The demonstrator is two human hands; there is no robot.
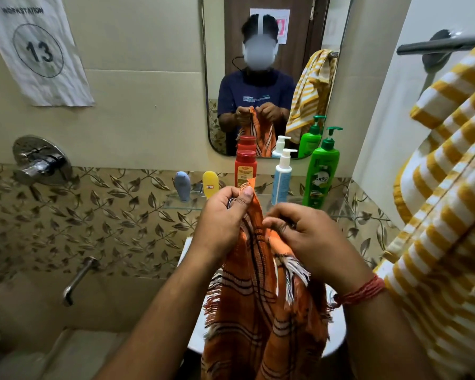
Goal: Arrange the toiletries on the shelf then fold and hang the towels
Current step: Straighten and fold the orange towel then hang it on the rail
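Beige bathroom wall and leaf-patterned tiles back the scene. At centre, the left hand [225,215] pinches a top corner of the orange checked fringed cloth towel [258,305]; the right hand [307,234], at three o'clock of it, pinches the adjoining edge. Soft, light and limp, the towel is best held by its corners. At twelve o'clock, a glass shelf [176,205] carries bottles; at three, a yellow-and-white striped towel [436,187] hangs.
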